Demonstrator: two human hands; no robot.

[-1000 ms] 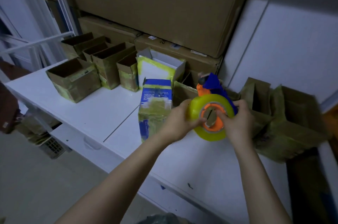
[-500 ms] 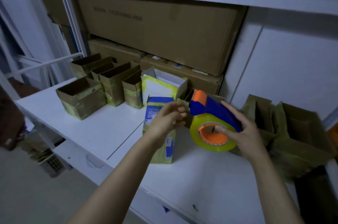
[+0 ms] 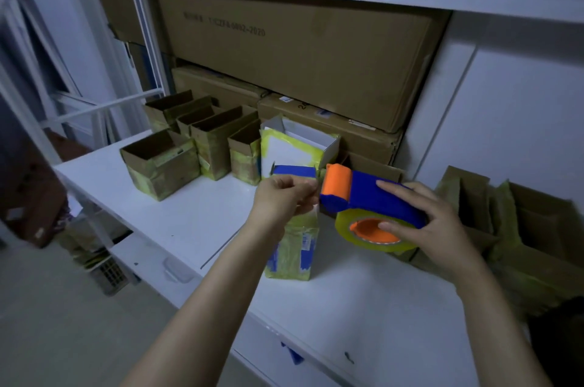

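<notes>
Above the white worktop (image 3: 196, 222), the blue-and-orange plastic tape dispenser (image 3: 376, 197) is gripped by the right hand (image 3: 442, 225); what seems the tape end is pinched by the fingers (image 3: 308, 189) of the left hand (image 3: 284, 200) over the small blue-and-white carton (image 3: 294, 257). Taping is judged barely begun: no strip is laid.

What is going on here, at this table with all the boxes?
A person is taping boxes. The right hand holds a blue and orange tape dispenser by its roll, above the white table. The left hand pinches what seems to be the tape end at its orange roller, just over a small blue and white box that stands upright, partly wrapped in yellowish tape. Open cardboard boxes stand behind it.
</notes>
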